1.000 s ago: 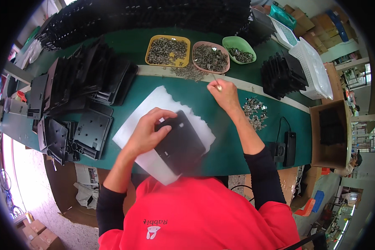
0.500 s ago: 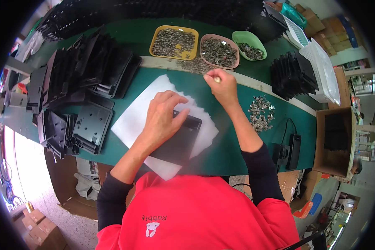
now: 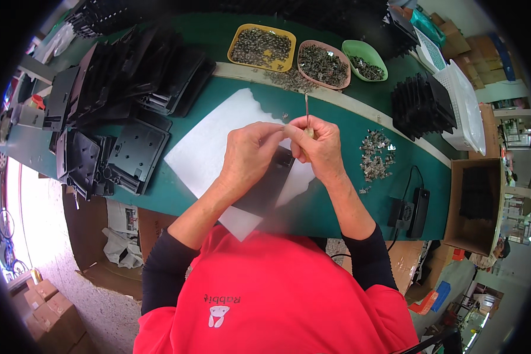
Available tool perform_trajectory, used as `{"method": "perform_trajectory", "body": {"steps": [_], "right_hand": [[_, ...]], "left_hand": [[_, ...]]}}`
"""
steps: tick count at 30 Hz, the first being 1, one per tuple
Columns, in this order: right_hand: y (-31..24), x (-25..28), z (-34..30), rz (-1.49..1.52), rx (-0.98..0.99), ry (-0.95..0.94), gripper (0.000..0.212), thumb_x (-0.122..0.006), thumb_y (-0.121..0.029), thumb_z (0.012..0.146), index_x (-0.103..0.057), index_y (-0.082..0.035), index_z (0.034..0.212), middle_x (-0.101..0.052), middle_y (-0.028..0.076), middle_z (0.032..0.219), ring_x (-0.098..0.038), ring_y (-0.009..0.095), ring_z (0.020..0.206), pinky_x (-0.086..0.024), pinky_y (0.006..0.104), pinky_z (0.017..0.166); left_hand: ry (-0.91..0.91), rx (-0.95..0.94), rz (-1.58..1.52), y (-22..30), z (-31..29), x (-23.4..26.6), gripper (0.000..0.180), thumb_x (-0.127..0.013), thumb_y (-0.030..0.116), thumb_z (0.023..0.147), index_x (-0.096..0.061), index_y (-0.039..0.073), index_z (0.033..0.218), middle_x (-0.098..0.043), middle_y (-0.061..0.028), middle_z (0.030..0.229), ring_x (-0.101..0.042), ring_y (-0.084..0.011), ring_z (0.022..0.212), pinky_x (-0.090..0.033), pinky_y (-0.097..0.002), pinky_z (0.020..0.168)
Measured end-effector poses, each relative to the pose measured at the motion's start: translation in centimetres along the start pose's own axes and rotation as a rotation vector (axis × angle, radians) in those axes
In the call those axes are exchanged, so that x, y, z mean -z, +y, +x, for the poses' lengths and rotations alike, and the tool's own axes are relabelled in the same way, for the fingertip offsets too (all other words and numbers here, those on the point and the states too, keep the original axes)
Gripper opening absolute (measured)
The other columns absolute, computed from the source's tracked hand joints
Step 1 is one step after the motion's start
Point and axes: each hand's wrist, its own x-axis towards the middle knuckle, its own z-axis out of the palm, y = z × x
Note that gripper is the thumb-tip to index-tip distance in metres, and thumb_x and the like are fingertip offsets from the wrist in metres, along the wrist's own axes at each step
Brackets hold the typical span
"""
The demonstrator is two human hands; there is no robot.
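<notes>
A black plastic panel [image 3: 267, 190] lies on a white foam sheet [image 3: 203, 144] in front of me. Above its far end my two hands meet at the fingertips. My right hand [image 3: 323, 147] is closed round a thin tool with a pale yellowish handle [image 3: 309, 133]; its slim metal shaft points away from me, and I cannot make out the tip. My left hand [image 3: 246, 152] has thumb and fingers pinched together beside the right thumb. Whatever is between them is hidden or too small to name. Small metal pieces [image 3: 376, 154] lie loose in a patch to the right.
Yellow [image 3: 232, 54], pink [image 3: 348, 76] and green [image 3: 386, 72] trays of small metal parts stand along the back. Black panels [image 3: 137, 154] are piled at left, more [image 3: 422, 109] at right beside a white basket [image 3: 467, 112]. A black corded device [image 3: 418, 213] sits near the right edge.
My right hand has come back from near the trays to meet the left, and the tool's shaft now shows. My left hand has lifted off the panel into a pinch. The view has shifted slightly.
</notes>
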Motion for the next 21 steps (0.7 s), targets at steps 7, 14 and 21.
{"method": "perform_trajectory", "body": {"steps": [7, 14, 21], "right_hand": [[-0.9, 2.4, -1.1, -0.011, -0.057, -0.256, 0.008, -0.068, -0.005, 0.09, -0.069, 0.002, 0.092, -0.07, 0.005, 0.07, -0.058, 0.005, 0.049, -0.037, 0.0181, 0.04], [-1.6, 1.5, -2.7, -0.292, 0.044, -0.382, 0.008, -0.065, -0.008, 0.091, -0.068, -0.001, 0.093, -0.067, 0.004, 0.065, -0.062, 0.007, 0.056, -0.047, 0.024, 0.053], [0.3, 3.0, -0.7, -0.374, 0.003, -0.323, 0.006, -0.059, -0.005, 0.092, -0.06, 0.0, 0.089, -0.065, 0.003, 0.075, -0.06, 0.007, 0.058, -0.046, 0.0231, 0.053]], "left_hand": [[-0.132, 0.049, -0.067, 1.0, -1.9, 1.0, 0.016, -0.067, 0.011, 0.093, -0.074, -0.001, 0.101, -0.072, -0.0038, 0.081, -0.063, -0.0075, 0.075, -0.052, -0.0243, 0.071], [-0.142, -0.087, 0.121, 1.0, -3.7, 2.7, 0.024, -0.073, 0.013, 0.086, -0.07, -0.003, 0.104, -0.07, -0.0096, 0.092, -0.066, -0.0177, 0.082, -0.052, -0.0302, 0.076], [0.058, -0.02, 0.724, -0.9, -6.2, 3.4, 0.044, -0.07, 0.012, 0.086, -0.055, 0.004, 0.126, -0.058, -0.0148, 0.101, -0.062, -0.0316, 0.086, -0.05, -0.0406, 0.076]]}}
